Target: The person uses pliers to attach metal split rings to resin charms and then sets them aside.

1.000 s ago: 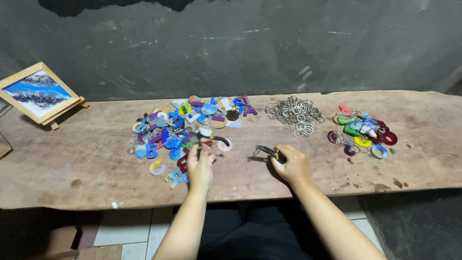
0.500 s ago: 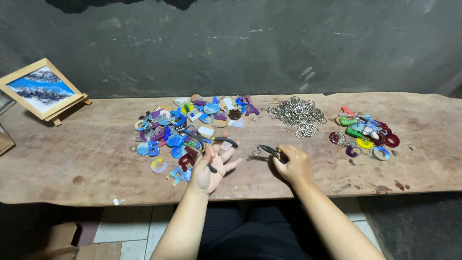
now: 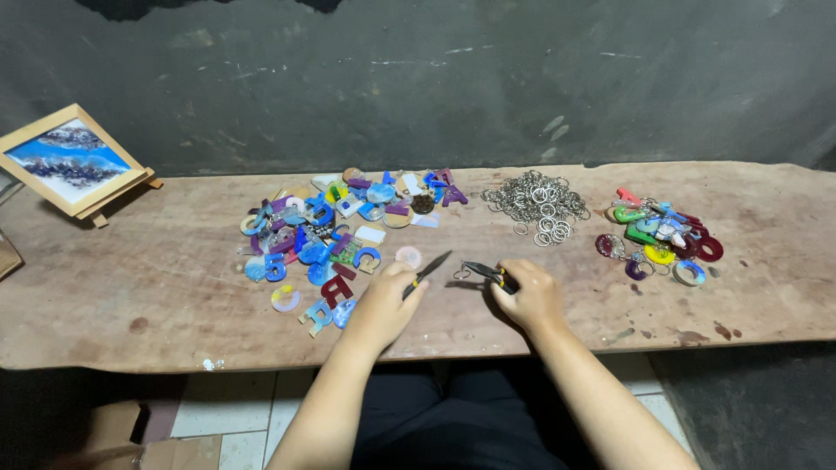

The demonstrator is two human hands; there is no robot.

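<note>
Since half a second ago the left hand (image 3: 383, 300) has closed on a dark flat piece (image 3: 432, 265), meeting the black pliers (image 3: 484, 272) gripped by the right hand (image 3: 529, 296) near the wooden bench's front edge (image 3: 174, 352), below the heap of coloured resin letters (image 3: 335, 235)

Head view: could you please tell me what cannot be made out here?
- Pliers: handles hidden inside the right hand.
- Dark flat piece: lower end covered by the left hand; its kind is unclear.
- Metal rings: too small and tangled to count.
- Framed picture: the image edge hides what lies left of it.
</note>
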